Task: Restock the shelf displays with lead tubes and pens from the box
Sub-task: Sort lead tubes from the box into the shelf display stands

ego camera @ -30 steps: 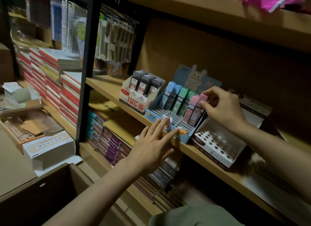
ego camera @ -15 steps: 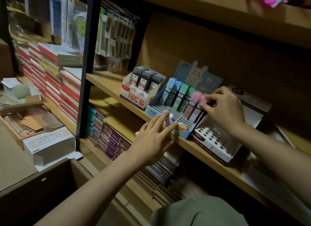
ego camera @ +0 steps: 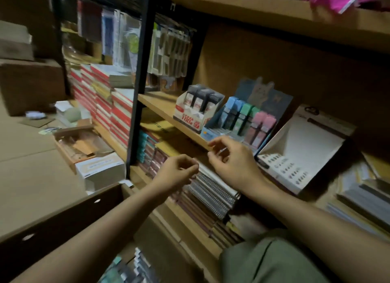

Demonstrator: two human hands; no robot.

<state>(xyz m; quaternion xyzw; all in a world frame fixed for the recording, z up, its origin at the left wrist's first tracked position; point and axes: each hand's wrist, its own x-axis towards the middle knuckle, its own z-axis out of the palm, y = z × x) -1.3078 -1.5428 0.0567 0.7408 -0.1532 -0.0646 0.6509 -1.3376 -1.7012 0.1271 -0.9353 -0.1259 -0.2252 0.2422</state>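
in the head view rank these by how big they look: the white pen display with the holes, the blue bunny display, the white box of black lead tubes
1. white pen display, largest
2. blue bunny display
3. box of black lead tubes, smallest

The pen display sits nearer the camera, so its lead may be exaggerated.

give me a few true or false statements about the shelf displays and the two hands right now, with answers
1. The blue display stand holds pastel blue, green and pink lead tubes. True.
2. The right hand grips a pink tube. False: it holds nothing and is off the stand.
3. The white display box of dark tubes sits left of the blue stand. True.
4. The white tray with rows of holes is full of pens. False: its holes look empty.
5. The left hand presses the blue stand. False: it hangs loosely curled below the shelf.
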